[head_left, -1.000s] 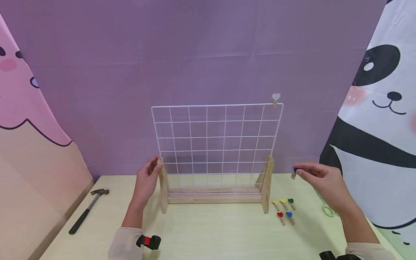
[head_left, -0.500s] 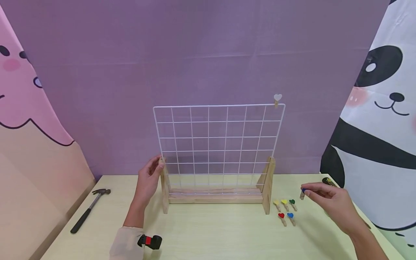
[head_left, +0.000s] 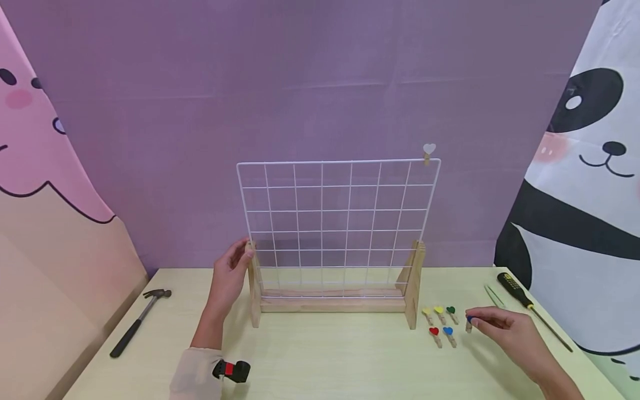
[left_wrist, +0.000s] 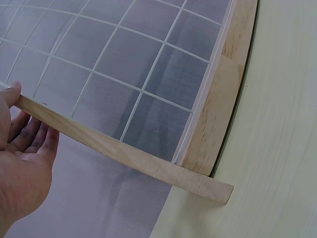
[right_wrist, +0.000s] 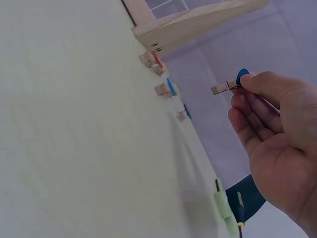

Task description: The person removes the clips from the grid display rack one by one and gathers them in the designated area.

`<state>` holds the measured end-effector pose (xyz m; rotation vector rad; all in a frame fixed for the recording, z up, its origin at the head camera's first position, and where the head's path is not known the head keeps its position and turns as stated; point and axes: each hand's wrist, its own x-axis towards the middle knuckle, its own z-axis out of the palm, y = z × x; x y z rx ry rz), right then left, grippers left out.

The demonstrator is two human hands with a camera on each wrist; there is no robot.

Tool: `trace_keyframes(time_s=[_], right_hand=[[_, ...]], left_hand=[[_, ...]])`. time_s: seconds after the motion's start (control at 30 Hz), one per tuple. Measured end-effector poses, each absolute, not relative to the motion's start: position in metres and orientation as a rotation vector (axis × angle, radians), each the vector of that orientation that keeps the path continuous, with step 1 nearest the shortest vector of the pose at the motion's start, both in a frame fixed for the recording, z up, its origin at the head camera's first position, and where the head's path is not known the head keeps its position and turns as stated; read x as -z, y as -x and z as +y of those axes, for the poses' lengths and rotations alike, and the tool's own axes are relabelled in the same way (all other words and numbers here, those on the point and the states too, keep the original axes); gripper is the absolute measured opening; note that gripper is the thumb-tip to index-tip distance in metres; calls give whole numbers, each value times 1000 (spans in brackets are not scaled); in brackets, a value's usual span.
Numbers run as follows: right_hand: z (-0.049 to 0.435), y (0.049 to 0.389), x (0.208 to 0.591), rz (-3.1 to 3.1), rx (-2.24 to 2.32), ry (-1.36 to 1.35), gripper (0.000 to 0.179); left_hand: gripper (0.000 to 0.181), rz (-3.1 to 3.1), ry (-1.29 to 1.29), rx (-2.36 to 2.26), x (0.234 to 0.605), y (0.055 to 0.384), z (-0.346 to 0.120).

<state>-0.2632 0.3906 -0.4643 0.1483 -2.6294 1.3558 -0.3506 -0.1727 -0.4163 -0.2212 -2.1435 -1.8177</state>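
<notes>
In the head view a white wire grid (head_left: 322,210) stands upright in a wooden stand (head_left: 330,305). My left hand (head_left: 227,278) grips the stand's left upright (left_wrist: 109,145), thumb on one side and fingers on the other. My right hand (head_left: 517,336) pinches a small wooden clothespin (right_wrist: 225,88) by its dark blue heart end, above the table. Clipped on the grid's top right corner is a clothespin with a white heart (head_left: 429,149). Right of the stand, in two rows, lie clothespins with yellow hearts (head_left: 439,311), a green heart (head_left: 451,311), a red heart (head_left: 434,332) and a blue heart (head_left: 448,332).
A claw hammer (head_left: 137,325) lies at the table's left. Toward the right edge are a black and yellow screwdriver (head_left: 515,286) and light green scissors (head_left: 494,295), partly hidden behind my right hand. A purple cloth (head_left: 320,83) hangs behind the table.
My right hand has come down and slightly right with the dark blue clothespin, nearer the row of clothespins' level, uncovering the screwdriver. My left hand stays on the upright.
</notes>
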Motion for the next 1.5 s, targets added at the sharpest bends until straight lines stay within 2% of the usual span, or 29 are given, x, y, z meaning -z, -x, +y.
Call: trace_keyframes(time_s=[0.67,1.5], right_hand=[[393,273,497,-2694,-1205,-190,22],[394,275,503,-2757,-1168,-206,34]], left_hand=[[50,-2143,212,1848,418,349,-174],[51,-2146,197,1852,417,352,-172]])
